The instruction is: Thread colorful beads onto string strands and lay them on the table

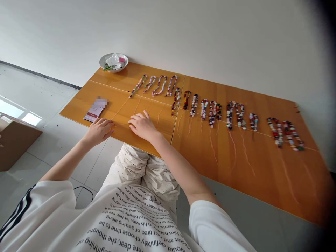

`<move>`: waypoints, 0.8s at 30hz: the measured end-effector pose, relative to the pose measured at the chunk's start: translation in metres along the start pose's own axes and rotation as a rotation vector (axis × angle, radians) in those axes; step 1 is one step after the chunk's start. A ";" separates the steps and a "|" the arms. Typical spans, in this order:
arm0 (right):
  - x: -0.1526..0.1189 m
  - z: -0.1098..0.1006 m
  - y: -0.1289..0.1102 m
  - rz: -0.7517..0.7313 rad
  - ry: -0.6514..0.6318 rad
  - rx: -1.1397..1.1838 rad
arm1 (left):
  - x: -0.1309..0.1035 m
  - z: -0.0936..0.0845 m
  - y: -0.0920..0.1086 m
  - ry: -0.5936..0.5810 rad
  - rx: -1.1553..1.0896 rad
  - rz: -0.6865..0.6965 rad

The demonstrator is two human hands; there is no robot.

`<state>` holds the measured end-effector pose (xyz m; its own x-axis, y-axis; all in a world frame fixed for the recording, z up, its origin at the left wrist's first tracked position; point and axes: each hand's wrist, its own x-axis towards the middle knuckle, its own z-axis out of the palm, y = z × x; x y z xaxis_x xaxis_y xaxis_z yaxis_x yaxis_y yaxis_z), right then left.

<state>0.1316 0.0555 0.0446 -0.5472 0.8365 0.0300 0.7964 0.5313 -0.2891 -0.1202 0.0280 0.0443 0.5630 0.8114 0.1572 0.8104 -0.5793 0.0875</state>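
My left hand (99,131) rests at the table's front edge beside the phone, its fingers bent together on a thin pale orange thread (120,124). The thread stretches across toward my right hand (143,126). That hand lies low over the tabletop with its fingers apart, touching or close to the thread's other end; I cannot tell which. Beyond both hands lies a looped strand of green, pink and dark beads (138,85), with a pale cord trailing toward my left hand. More bead strands (159,85) lie to its right.
Several beaded loops (232,113) with trailing threads run along the wooden table (194,150) to the right. A phone (96,109) lies at the left edge. A white bowl (114,63) holding plastic packets stands at the far left corner. A cardboard box (18,140) sits on the floor.
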 end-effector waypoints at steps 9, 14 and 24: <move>-0.030 -0.003 -0.005 -0.018 -0.038 -0.016 | -0.017 0.008 0.003 0.035 0.007 0.028; -0.039 -0.008 -0.003 0.006 -0.051 -0.011 | -0.025 0.011 0.004 0.074 0.021 0.020; -0.006 0.018 -0.046 -0.101 -0.085 0.030 | -0.042 0.005 -0.001 0.119 -0.028 0.030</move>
<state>0.0940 0.0239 0.0408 -0.6448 0.7641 -0.0205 0.7290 0.6067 -0.3171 -0.1439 -0.0046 0.0328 0.5625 0.7796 0.2753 0.7877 -0.6065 0.1082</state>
